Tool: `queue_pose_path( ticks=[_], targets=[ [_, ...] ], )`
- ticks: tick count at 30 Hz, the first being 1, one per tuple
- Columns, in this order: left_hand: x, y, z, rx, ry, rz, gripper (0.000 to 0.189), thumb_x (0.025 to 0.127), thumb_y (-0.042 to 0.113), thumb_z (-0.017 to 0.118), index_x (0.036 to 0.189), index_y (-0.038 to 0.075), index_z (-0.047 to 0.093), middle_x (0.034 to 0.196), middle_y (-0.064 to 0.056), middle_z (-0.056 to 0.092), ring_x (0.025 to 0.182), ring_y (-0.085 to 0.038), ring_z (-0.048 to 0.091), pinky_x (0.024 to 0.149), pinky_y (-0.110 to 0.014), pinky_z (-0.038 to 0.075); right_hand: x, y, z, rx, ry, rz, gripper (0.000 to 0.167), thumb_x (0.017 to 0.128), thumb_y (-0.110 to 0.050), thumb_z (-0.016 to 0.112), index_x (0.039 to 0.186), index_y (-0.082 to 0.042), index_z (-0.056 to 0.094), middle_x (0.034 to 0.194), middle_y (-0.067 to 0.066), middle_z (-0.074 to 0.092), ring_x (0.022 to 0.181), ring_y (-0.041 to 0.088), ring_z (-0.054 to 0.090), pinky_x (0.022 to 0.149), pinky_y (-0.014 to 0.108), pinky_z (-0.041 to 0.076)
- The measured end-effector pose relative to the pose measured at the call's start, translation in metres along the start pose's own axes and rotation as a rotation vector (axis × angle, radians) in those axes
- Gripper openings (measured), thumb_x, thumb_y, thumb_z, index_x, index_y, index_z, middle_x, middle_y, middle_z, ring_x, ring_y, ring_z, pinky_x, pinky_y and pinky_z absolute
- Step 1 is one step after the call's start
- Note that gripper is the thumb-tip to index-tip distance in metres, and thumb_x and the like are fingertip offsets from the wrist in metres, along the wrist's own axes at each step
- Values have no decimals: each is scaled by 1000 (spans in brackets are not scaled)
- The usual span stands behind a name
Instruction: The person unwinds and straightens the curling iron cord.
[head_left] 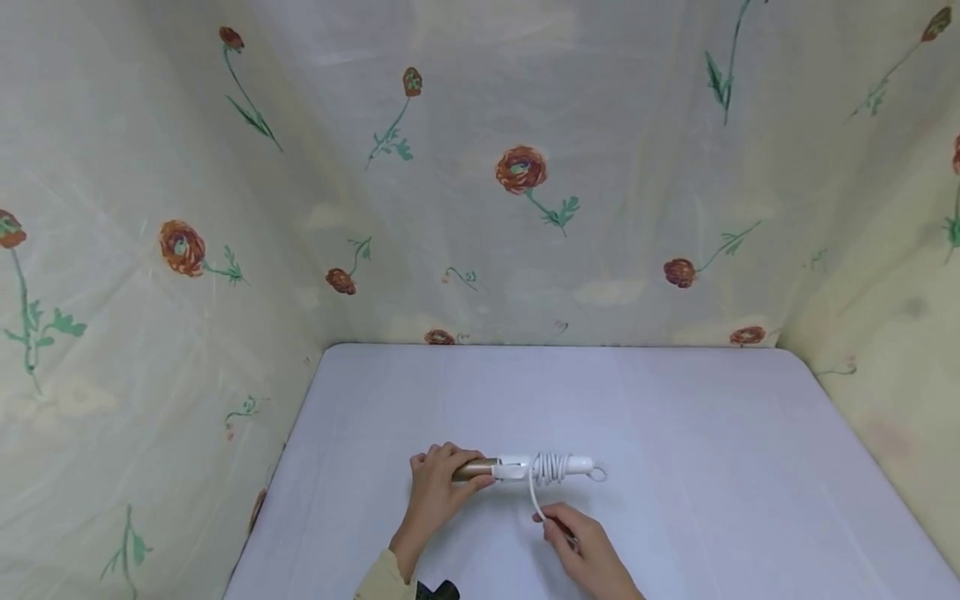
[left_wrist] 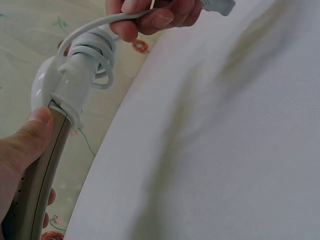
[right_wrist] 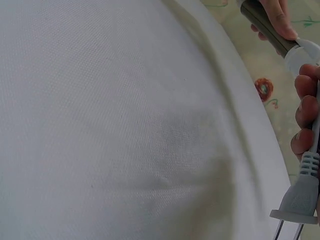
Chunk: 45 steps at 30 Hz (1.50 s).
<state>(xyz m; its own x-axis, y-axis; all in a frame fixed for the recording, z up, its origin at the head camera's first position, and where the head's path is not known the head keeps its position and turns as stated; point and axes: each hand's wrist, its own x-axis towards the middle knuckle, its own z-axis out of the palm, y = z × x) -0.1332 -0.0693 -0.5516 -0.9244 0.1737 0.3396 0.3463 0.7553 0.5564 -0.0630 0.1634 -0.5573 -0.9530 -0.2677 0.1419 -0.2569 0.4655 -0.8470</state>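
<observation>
A curling iron (head_left: 512, 468) with a brown barrel and a white handle is held level, low over the table in the head view. Around the barrel my left hand (head_left: 431, 492) curls its fingers, with the thumb along it near the white part. Several turns of white cord (head_left: 551, 468) wrap the handle. My right hand (head_left: 588, 552) pinches the cord's free length, drawn down from the coils toward me. Beyond its fingers hangs the two-pin plug (right_wrist: 299, 196), seen in the right wrist view. A small loop of cord (head_left: 597, 474) shows at the handle's end.
A table with a white cover (head_left: 675, 433) lies under both hands. Pale curtains (head_left: 465, 208) with printed orange flowers close in the back and both sides. A black object (head_left: 438, 590) shows at the bottom edge, by the left sleeve (head_left: 386, 577).
</observation>
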Motion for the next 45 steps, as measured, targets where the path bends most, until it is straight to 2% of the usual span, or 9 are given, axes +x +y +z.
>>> queue_pose_path(
  ticks=[4, 11, 16, 21, 26, 32, 35, 39, 45],
  targets=[
    [0, 0, 0, 2, -6, 2, 40, 70, 53, 73, 101, 27, 72, 86, 6, 65, 77, -10, 48, 79, -38, 25, -2, -2, -3, 3, 9, -18, 15, 98, -17, 52, 101, -8, 64, 88, 5, 67, 72, 8, 59, 64, 20, 50],
    [-2, -1, 2, 11, -15, 4, 39, 70, 52, 73, 100, 28, 71, 85, 8, 63, 77, -9, 47, 80, -40, 26, -1, -3, -5, -19, 53, -110, 10, 96, -12, 55, 94, -9, 65, 82, 4, 67, 69, -4, 54, 59, 20, 50],
    [-3, 0, 2, 21, -29, 5, 43, 70, 56, 70, 102, 27, 72, 87, 9, 64, 78, -9, 47, 81, -41, 26, 0, -6, -8, -35, 70, -160, 10, 94, -9, 57, 92, -13, 65, 80, 3, 67, 66, -8, 52, 57, 18, 48],
    [-3, 1, 0, 23, -29, 2, 41, 70, 54, 72, 101, 27, 72, 87, 8, 64, 78, -10, 48, 80, -40, 25, 3, -8, -12, -80, 116, -263, 15, 92, -4, 59, 91, -17, 64, 76, -5, 64, 62, -9, 48, 52, 15, 45],
    [-4, -1, 1, 26, -36, 3, 42, 71, 54, 72, 102, 26, 72, 86, 9, 63, 78, -9, 47, 80, -40, 25, 7, -13, -18, -109, 146, -314, 19, 89, -3, 62, 89, -21, 64, 76, -15, 59, 62, -10, 46, 52, 11, 41],
    [-5, -2, 2, 20, -25, 30, 42, 71, 54, 71, 101, 26, 72, 86, 8, 64, 78, -9, 47, 79, -39, 25, 14, -19, -26, -175, 185, -402, 23, 85, 2, 64, 88, -21, 62, 70, -19, 49, 59, -10, 38, 49, 11, 35],
    [-5, -2, 2, 14, -18, 39, 41, 71, 54, 72, 101, 27, 72, 86, 8, 64, 77, -9, 47, 79, -39, 25, 18, -21, -31, -200, 189, -405, 22, 84, 2, 66, 88, -20, 62, 69, -20, 47, 58, -10, 36, 47, 13, 35],
    [-6, -3, 3, 17, -16, 46, 40, 71, 54, 72, 101, 27, 71, 86, 8, 64, 77, -8, 47, 79, -39, 25, 23, -24, -36, -225, 173, -363, 17, 85, -2, 67, 88, -18, 65, 69, -21, 46, 57, -10, 36, 46, 14, 34],
    [-7, -4, 4, 22, -30, 42, 42, 71, 56, 71, 102, 28, 71, 86, 10, 63, 77, -8, 47, 79, -37, 24, 30, -25, -42, -239, 171, -374, 11, 85, -2, 67, 88, -13, 67, 69, -19, 47, 56, -9, 36, 47, 9, 32]
  ],
)
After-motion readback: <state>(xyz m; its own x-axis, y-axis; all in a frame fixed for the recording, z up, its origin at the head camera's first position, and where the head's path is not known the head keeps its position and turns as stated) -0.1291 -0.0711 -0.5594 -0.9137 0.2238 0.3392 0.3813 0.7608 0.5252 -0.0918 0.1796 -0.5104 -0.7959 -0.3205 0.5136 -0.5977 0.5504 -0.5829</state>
